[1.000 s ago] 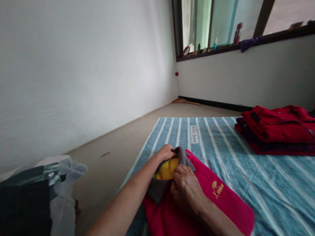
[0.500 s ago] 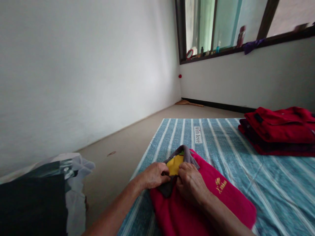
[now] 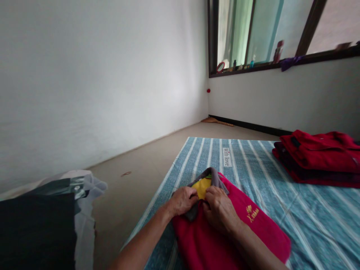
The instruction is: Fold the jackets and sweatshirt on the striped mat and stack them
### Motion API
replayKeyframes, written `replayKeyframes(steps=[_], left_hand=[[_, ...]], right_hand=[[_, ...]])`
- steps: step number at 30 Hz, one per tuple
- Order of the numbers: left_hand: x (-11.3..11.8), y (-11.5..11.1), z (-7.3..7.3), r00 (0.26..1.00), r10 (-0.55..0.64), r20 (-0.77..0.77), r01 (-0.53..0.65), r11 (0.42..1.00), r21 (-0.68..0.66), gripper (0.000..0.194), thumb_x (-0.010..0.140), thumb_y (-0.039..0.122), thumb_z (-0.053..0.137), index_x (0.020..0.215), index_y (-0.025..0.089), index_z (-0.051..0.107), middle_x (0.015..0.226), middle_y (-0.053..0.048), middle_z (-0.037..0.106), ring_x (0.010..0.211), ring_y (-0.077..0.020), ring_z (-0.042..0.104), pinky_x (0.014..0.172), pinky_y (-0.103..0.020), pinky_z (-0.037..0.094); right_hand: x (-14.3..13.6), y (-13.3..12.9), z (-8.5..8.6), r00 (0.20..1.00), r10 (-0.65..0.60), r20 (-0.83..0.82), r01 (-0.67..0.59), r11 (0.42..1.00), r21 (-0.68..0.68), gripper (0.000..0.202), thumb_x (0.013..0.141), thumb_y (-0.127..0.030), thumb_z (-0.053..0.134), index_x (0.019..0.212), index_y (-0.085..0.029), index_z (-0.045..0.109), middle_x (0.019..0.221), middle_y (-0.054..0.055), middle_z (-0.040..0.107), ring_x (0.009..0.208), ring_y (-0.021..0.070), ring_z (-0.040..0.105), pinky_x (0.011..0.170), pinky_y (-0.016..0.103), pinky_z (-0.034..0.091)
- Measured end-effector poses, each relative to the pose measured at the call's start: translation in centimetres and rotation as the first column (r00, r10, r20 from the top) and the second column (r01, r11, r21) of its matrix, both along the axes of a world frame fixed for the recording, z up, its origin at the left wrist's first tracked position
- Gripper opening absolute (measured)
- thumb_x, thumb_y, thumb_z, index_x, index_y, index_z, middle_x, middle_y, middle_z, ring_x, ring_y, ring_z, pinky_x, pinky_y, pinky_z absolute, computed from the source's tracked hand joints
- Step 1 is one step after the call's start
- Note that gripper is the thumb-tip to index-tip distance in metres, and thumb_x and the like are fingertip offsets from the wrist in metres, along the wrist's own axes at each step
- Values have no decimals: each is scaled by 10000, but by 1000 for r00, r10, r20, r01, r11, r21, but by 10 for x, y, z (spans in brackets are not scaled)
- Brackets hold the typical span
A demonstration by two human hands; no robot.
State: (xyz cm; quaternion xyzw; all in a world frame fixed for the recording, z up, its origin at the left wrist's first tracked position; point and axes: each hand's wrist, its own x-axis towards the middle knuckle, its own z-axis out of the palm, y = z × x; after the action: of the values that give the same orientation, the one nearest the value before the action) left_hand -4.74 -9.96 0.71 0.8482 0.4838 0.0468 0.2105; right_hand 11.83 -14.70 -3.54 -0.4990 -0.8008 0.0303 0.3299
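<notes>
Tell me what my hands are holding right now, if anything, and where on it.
Your left hand and right hand hold the pink shirt at its gray collar and neck opening, one on each side.

Has brought the left hand from the far left side of the grey collar to the near left side, beside the right hand. Since then, has made the gap between both hands a little smaller. Has covered much of the collar flap, more open before. Has also tilted the view slightly, with the window now lower in it.
</notes>
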Motion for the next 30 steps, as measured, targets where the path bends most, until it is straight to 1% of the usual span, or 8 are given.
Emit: replayKeyframes(steps=[4,7,10,12,17,23,26,30], left_hand=[[4,-3,-5,996,76,-46,-71,993,96,335,918,360,362,770,187,607,747,-43,657,726,-187,607,619,-258,359],[6,-5,-6,991,91,-96,-78,989,128,348,927,393,363,794,200,620,772,-59,681,752,-209,629,625,-271,365],[7,-6,-5,984,109,-142,-87,984,156,352,938,391,355,828,210,636,808,-69,699,784,-217,649,643,-274,381],[9,-8,-5,977,131,-169,-101,979,179,359,948,386,338,879,213,645,829,-76,707,810,-219,658,667,-276,395],[15,-14,-5,949,218,-226,-163,957,240,380,964,336,293,992,199,646,869,-95,721,838,-229,677,703,-293,436],[20,-15,-1,923,282,-261,-213,941,265,358,956,296,320,1003,171,652,877,-121,725,838,-242,690,694,-306,465],[21,-14,1,921,292,-257,-222,937,269,364,964,319,314,1032,179,643,884,-112,726,855,-228,690,707,-294,467],[22,-14,-2,919,296,-260,-225,937,269,374,961,313,307,1034,156,639,869,-135,723,839,-246,691,690,-306,465]], right_hand=[[4,-2,3,989,25,-144,-19,999,44,131,766,-104,560,875,-176,577,894,63,592,876,209,534,821,326,438],[10,-4,3,982,-59,-181,81,989,120,198,791,-107,536,981,-153,569,958,95,599,931,236,534,848,362,434],[16,-9,4,976,-204,-71,208,977,55,143,821,-148,541,956,-151,588,949,115,613,925,268,545,834,399,430],[18,-11,6,970,-242,16,243,970,-14,74,818,-185,576,886,-164,598,917,111,621,895,273,557,808,397,435],[14,-13,11,955,-279,101,284,958,-47,154,786,-227,646,918,-167,597,936,103,642,912,274,574,780,364,446],[12,-18,17,957,-251,142,262,963,-62,116,807,-293,655,804,-192,599,933,83,632,905,261,572,754,341,448],[11,-20,19,960,-231,156,248,964,-97,96,814,-282,648,798,-195,611,940,74,624,909,256,569,752,342,449],[7,-19,22,953,-239,186,263,957,-119,64,854,-222,585,822,-194,632,949,81,627,891,240,578,751,336,451]])
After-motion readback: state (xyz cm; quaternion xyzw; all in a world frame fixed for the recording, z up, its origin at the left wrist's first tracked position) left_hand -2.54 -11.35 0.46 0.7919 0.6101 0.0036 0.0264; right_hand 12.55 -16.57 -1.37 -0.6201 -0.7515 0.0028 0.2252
